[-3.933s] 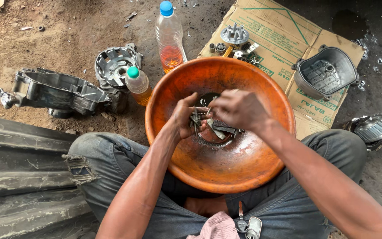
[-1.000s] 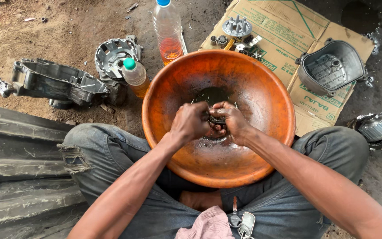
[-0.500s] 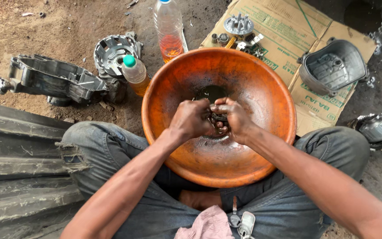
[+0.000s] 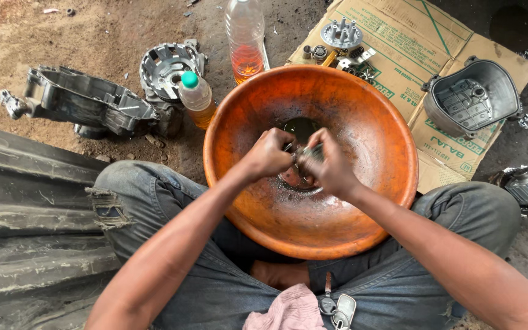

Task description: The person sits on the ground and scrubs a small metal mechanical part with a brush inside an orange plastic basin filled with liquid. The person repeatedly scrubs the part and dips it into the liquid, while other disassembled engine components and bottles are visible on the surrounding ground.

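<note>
**Both hands closed on part over basin centre**

Over half a second, the left hand (image 4: pixel 270 154) and right hand (image 4: pixel 331 168) barely shifted, fingers curled tight, pinching a small metal part (image 4: pixel 308 151) between them above the orange basin (image 4: pixel 362 201). Scrubbing evidently continued. Beyond stood two bottles and engine casings.

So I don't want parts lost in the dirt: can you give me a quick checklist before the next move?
1. Both hands, left hand and right hand, on the small metal part: ok.
2. Part held over the orange basin: ok.
3. Basin steady between the knees: ok.
4. Bottles upright, small bottle capped: ok.
5. Loose parts on the cardboard: ok.
6. Part clean: cannot tell.
</note>
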